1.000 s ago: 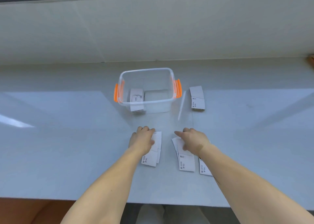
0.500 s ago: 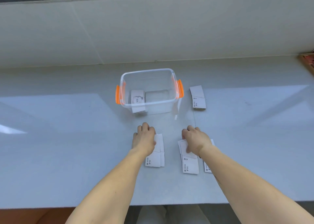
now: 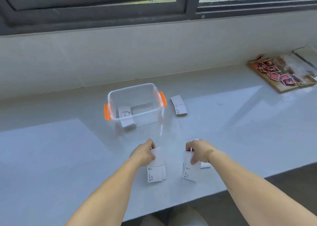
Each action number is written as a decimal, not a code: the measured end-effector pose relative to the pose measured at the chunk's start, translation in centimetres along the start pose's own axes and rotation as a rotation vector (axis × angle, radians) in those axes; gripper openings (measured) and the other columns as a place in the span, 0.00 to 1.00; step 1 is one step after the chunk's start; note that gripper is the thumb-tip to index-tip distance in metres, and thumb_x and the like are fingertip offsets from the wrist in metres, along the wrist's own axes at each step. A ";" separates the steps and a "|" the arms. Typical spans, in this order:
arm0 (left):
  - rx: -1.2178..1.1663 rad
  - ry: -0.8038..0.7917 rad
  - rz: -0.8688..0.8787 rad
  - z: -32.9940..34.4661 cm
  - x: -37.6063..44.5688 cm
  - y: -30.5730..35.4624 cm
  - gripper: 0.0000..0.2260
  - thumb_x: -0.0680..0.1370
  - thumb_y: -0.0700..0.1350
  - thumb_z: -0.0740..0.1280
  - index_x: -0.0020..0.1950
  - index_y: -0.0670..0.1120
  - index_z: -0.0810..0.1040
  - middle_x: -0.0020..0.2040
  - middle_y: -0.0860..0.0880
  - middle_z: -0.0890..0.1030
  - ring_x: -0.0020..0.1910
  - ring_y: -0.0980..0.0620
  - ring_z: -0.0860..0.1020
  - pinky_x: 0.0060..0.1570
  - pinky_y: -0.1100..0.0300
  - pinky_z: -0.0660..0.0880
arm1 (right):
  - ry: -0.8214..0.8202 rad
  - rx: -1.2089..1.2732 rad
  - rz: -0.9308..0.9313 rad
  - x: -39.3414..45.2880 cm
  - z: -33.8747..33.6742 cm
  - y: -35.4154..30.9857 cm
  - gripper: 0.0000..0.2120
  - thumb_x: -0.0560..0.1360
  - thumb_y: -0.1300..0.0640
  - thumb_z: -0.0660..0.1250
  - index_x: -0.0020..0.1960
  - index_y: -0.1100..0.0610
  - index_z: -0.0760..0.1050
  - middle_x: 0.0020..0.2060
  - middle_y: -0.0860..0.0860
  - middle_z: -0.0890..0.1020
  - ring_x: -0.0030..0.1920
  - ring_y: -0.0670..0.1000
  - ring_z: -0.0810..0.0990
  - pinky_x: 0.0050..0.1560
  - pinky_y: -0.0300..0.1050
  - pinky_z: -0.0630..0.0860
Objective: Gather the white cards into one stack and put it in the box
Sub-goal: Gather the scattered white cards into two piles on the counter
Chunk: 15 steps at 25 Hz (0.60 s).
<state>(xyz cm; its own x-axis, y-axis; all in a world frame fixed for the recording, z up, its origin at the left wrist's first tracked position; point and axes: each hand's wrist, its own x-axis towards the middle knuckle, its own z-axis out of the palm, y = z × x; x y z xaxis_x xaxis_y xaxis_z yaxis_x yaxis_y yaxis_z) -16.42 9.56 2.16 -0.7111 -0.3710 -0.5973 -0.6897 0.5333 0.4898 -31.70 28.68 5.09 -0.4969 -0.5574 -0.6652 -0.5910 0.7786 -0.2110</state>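
Note:
A clear plastic box point(image 3: 137, 115) with orange handles stands on the pale counter; some white cards point(image 3: 124, 114) lie inside at its left. My left hand point(image 3: 145, 153) grips the far end of a small pile of white cards point(image 3: 156, 172) in front of the box. My right hand point(image 3: 199, 151) grips a second pile of white cards point(image 3: 191, 169), its near end resting on the counter. One more card point(image 3: 205, 165) peeks out under my right wrist. Another stack of white cards point(image 3: 179, 105) lies just right of the box.
A wooden board point(image 3: 281, 87) covered with several red picture cards sits at the far right of the counter. A wall and dark window frame run behind the box. The counter's front edge point(image 3: 223, 191) is close under my forearms.
Both hands went from pressing flat on the piles to curling around their far ends. The view has tilted up, showing the window and the board at right.

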 end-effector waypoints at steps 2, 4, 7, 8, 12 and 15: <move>0.005 -0.024 0.039 0.2 -0.1 0.6 0.12 0.72 0.41 0.66 0.55 0.50 0.74 0.55 0.47 0.79 0.52 0.45 0.79 0.53 0.50 0.78 | 0.005 0.016 0.025 -0.9 -0.4 0.9 0.16 0.65 0.59 0.74 0.49 0.48 0.75 0.47 0.49 0.76 0.46 0.52 0.73 0.42 0.44 0.72; 0.023 -0.038 0.073 0.6 0.1 1.3 0.12 0.72 0.42 0.66 0.54 0.51 0.76 0.55 0.48 0.80 0.53 0.46 0.79 0.54 0.51 0.78 | 0.008 0.030 0.046 -1.4 -1.2 1.7 0.15 0.64 0.58 0.75 0.47 0.48 0.75 0.46 0.49 0.78 0.46 0.52 0.76 0.44 0.46 0.75; -0.001 -0.029 0.105 1.3 0.7 2.6 0.11 0.72 0.41 0.66 0.53 0.49 0.77 0.55 0.47 0.81 0.52 0.45 0.79 0.50 0.54 0.77 | -0.004 0.011 0.059 -1.2 -2.3 2.6 0.15 0.64 0.58 0.75 0.46 0.48 0.76 0.47 0.49 0.79 0.46 0.53 0.78 0.44 0.47 0.77; -0.010 -0.022 0.110 1.4 1.0 3.1 0.10 0.72 0.41 0.66 0.53 0.49 0.77 0.55 0.47 0.81 0.52 0.45 0.79 0.50 0.54 0.76 | -0.013 -0.033 0.061 -0.9 -2.5 2.9 0.15 0.64 0.58 0.75 0.48 0.49 0.76 0.48 0.49 0.80 0.46 0.53 0.78 0.43 0.46 0.76; -0.010 0.015 0.085 2.1 2.2 4.4 0.11 0.74 0.42 0.65 0.55 0.50 0.76 0.55 0.48 0.80 0.52 0.45 0.79 0.51 0.52 0.77 | 0.011 -0.195 0.052 1.5 -2.7 3.4 0.24 0.66 0.58 0.75 0.59 0.47 0.73 0.55 0.51 0.79 0.52 0.55 0.79 0.42 0.44 0.71; -0.003 0.045 0.043 2.7 3.0 5.0 0.12 0.75 0.41 0.64 0.57 0.50 0.76 0.57 0.48 0.80 0.54 0.45 0.78 0.53 0.51 0.77 | 0.045 -0.246 0.000 3.5 -2.1 3.7 0.36 0.68 0.61 0.74 0.70 0.46 0.62 0.58 0.53 0.77 0.58 0.57 0.77 0.44 0.47 0.72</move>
<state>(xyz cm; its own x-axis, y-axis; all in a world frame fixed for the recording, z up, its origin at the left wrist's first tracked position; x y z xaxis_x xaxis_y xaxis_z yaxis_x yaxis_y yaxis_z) -21.58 13.12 1.12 -0.7455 -0.3813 -0.5466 -0.6586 0.5474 0.5164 -36.95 29.06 3.47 -0.5209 -0.5741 -0.6317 -0.7253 0.6879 -0.0271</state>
